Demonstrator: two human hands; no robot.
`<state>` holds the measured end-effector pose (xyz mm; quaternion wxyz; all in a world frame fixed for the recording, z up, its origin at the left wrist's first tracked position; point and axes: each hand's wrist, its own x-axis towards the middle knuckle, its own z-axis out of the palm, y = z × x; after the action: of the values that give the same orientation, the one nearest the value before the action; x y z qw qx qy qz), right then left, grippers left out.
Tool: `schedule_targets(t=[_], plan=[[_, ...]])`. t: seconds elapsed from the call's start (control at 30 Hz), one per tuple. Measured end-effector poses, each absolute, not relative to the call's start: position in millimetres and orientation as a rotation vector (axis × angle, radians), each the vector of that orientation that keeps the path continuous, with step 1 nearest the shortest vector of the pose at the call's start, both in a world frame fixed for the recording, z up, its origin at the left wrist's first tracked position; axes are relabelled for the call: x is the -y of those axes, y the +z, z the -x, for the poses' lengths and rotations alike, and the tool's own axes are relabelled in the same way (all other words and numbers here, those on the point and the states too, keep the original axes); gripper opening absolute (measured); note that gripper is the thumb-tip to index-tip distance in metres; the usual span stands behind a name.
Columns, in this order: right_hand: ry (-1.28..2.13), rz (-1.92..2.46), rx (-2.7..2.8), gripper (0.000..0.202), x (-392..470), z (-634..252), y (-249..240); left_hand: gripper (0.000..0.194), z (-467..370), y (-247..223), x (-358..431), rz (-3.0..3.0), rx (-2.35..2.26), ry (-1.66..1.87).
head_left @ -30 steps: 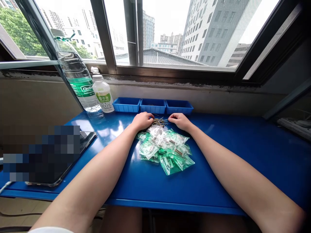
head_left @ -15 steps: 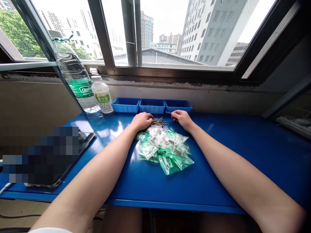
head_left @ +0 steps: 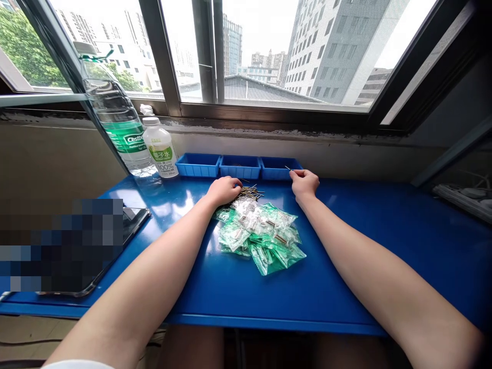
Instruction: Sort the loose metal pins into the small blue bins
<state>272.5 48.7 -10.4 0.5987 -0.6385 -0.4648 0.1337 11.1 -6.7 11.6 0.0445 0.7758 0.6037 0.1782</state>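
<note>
Metal, probably light, stiff: your right hand is pinching a pin by one end; your left hand is hiding its grip.

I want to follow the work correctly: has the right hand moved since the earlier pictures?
Yes. Judged against the right-hand blue box, the right hand has moved rightward and slightly farther from the person, away from the metal pieces.

Forearms outstretched, right grip pinched
</note>
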Motion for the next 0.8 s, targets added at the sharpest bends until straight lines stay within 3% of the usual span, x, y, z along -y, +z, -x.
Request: schedule_targets(t=[0.8], plan=[[0.345,1.45,1.071,0.025,-51.4,-274.2,-11.3,0.039,-10.4,10.3,5.9,-2.364,-1.851,0.557]])
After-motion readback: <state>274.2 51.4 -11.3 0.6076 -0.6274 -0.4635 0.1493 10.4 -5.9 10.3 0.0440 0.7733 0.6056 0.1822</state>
